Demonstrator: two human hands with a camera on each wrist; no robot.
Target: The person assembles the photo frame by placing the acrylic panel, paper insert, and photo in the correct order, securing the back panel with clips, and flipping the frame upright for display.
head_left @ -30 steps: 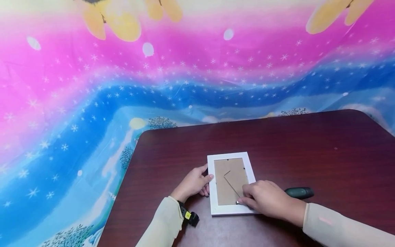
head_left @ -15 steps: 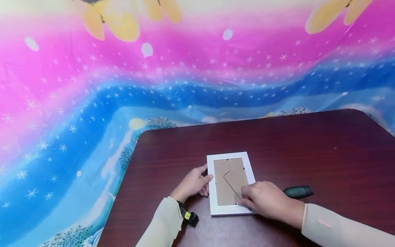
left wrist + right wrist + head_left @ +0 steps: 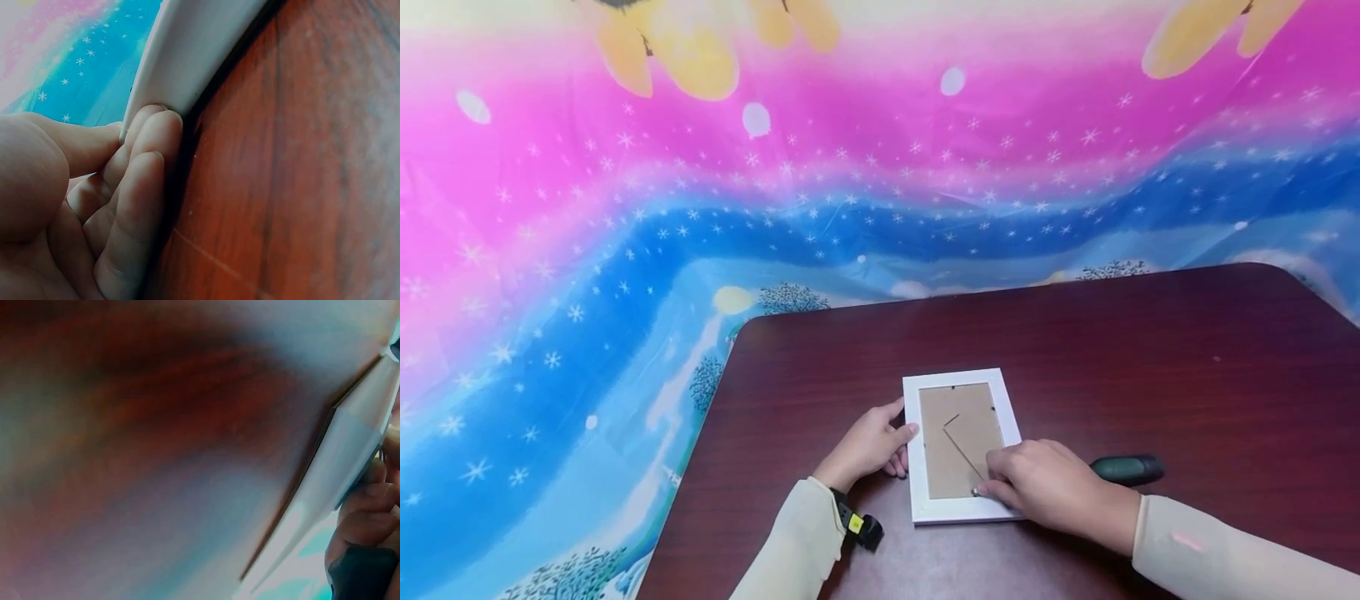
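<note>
A white picture frame [image 3: 967,446] lies on the table with its brown backing board up. Small dark tabs sit along the board's edges, and a thin bent dark line crosses its middle. My left hand [image 3: 867,440] pinches the left edge; in the left wrist view its thumb [image 3: 87,147] is on top and the curled fingers press against the side. At the lower right corner my right hand [image 3: 1048,483] grips a tool with a dark green handle [image 3: 1126,468], which sticks out behind the hand. Its working end is mostly hidden at the thumb, beside the bottom tab.
The dark red-brown wooden table [image 3: 1112,350] reaches back to a pink and blue patterned cloth [image 3: 865,167]. A black device with a yellow label [image 3: 865,529] is strapped to the left wrist.
My right hand has shifted very slightly to the left on the frame, the tool moving with it. My left hand and the picture frame have stayed in place.
</note>
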